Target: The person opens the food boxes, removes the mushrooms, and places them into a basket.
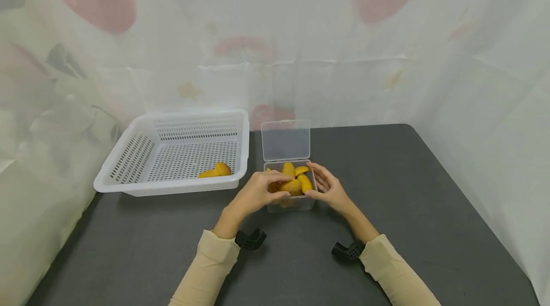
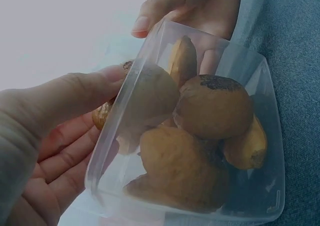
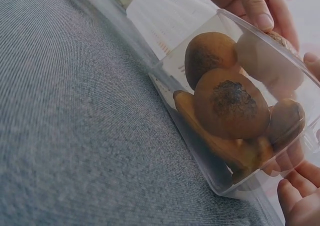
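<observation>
A clear plastic box [image 1: 296,205] full of yellow-brown mushrooms [image 2: 215,106] stands on the table, its hinged lid [image 1: 286,142] raised at the back. My left hand [image 1: 257,190] reaches over the front left of the box and pinches a mushroom [image 1: 292,187] at the top between thumb and fingers. In the left wrist view, the thumb lies at the rim and part of that mushroom [image 2: 101,115] shows beyond it. My right hand [image 1: 334,195] holds the right side of the box, thumb at the front corner and fingers along the side wall.
A white perforated basket [image 1: 172,186] stands to the left of the box, with yellow mushroom pieces [image 1: 222,169] in its front right corner. The dark grey table [image 1: 404,191] reaches back to a patterned white curtain [image 1: 326,86], which also hangs at both sides.
</observation>
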{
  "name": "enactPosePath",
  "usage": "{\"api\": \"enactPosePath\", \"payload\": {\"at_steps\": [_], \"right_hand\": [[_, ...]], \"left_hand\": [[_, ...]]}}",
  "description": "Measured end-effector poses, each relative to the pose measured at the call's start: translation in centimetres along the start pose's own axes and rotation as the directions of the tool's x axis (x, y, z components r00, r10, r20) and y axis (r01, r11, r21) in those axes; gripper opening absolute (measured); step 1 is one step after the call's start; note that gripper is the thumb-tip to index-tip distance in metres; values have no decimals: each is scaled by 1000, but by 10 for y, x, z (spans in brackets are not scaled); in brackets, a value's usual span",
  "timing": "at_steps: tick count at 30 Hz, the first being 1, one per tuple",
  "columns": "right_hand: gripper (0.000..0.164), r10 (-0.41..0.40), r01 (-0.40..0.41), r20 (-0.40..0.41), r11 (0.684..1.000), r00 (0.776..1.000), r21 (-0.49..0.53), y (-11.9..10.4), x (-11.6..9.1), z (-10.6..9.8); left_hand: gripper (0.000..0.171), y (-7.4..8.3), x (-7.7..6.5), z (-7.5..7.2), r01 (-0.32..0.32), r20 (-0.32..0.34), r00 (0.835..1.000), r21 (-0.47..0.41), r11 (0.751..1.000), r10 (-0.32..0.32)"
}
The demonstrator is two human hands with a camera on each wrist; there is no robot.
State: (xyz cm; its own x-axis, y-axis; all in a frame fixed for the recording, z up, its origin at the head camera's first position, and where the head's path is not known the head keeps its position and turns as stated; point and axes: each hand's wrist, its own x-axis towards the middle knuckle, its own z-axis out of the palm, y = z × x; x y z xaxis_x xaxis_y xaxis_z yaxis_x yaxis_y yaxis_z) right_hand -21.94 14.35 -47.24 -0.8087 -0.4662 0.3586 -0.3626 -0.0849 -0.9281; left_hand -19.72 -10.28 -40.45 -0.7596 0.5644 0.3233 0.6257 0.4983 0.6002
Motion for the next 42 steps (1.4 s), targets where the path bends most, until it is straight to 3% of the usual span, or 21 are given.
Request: {"api": "enactPosePath", "payload": {"at_steps": [9,21,33,42], "right_hand": [[79,3,-3,0,1000,1000,8,0,0,0],[78,7,-7,-1,1000,1000,4,2,0,0],[79,6,-6,1,1000,1000,13,2,-1,-1],[78,4,-4,1,1000,1000,18,2,-1,-1]], "left_hand": [[35,0,-1,-3,-28,-65,998,-24,999,26],[34,0,-2,-9,-16,-86,996,-27,1000,14],[35,-1,-5,-19,-1,-121,993,-14,1000,0],[36,-3,-8,-29,-12,-183,983,32,999,18]]}}
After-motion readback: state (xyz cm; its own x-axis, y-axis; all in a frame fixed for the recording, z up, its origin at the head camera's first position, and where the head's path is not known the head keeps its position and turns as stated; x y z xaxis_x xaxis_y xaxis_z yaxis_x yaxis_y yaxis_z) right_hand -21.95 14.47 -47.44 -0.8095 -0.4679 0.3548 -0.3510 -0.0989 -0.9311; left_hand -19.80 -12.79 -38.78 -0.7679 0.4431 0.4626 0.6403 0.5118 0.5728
